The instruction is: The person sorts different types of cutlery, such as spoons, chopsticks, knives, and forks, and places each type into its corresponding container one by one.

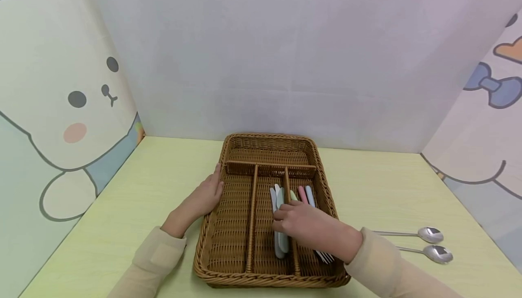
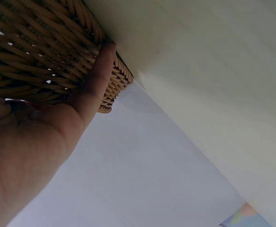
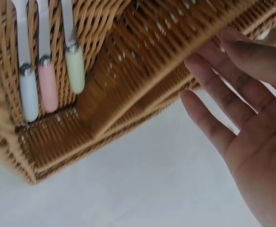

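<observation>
A brown wicker cutlery basket (image 1: 252,225) with several compartments stands on the table. My left hand (image 1: 207,194) rests against its left side, one finger stretched along the outer wall in the left wrist view; its other fingers are partly hidden. Over the divider between the middle and right compartments is my right hand (image 1: 303,223), fingers loosely extended by the pale-handled knives (image 1: 283,239) in the middle compartment. The right wrist view shows nothing pinched in its visible fingers. Forks (image 1: 325,256) with blue, pink (image 3: 48,87) and green (image 3: 75,71) handles lie in the right compartment.
Two metal spoons (image 1: 437,253) lie on the pale yellow table (image 1: 367,185) to the right of the basket, their handles partly behind my right sleeve. A plain light wall (image 1: 265,62) stands behind, with cartoon-printed panels (image 1: 49,85) at both sides.
</observation>
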`<state>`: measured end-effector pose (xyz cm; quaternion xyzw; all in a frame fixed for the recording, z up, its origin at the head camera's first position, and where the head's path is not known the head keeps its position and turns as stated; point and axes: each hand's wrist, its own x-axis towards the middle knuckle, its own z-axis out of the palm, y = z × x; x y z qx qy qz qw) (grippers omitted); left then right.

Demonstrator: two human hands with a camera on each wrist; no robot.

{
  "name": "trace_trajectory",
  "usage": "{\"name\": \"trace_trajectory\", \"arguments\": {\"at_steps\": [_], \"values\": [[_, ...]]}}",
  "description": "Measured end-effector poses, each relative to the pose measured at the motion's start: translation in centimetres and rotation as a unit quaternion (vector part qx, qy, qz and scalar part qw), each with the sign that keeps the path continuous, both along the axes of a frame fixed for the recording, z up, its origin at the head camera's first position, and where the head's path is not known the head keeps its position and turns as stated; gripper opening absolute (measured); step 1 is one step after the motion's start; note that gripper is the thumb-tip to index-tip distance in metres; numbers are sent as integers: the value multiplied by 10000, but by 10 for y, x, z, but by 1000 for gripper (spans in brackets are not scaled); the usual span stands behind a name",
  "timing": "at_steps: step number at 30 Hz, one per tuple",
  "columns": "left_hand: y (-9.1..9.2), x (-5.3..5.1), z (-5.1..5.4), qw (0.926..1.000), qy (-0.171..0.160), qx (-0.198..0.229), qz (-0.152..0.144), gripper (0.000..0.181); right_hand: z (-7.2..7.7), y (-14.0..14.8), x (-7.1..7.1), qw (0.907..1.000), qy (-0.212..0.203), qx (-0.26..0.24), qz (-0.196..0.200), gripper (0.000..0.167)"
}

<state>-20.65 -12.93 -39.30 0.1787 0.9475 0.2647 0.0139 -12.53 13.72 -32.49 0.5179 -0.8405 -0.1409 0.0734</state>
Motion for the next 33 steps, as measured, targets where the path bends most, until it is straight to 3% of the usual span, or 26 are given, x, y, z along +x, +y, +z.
{"name": "trace_trajectory", "arguments": {"at_steps": [7,13,24,33], "values": [[0,0,0,10000,10,11,-25,58,4,16,-6,9980,424,-467,-60,20],[-1,0,-1,10000,1,5,-11,58,4,34,-11,9920,484,-1152,-176,14],[-1,0,-2,10000,14,6,-7,58,2,84,-10,9757,378,-1858,-1103,18],[-1,0,-1,10000,9,5,-29,59,-17,131,-3,9624,270,-1917,-1906,27]]}}
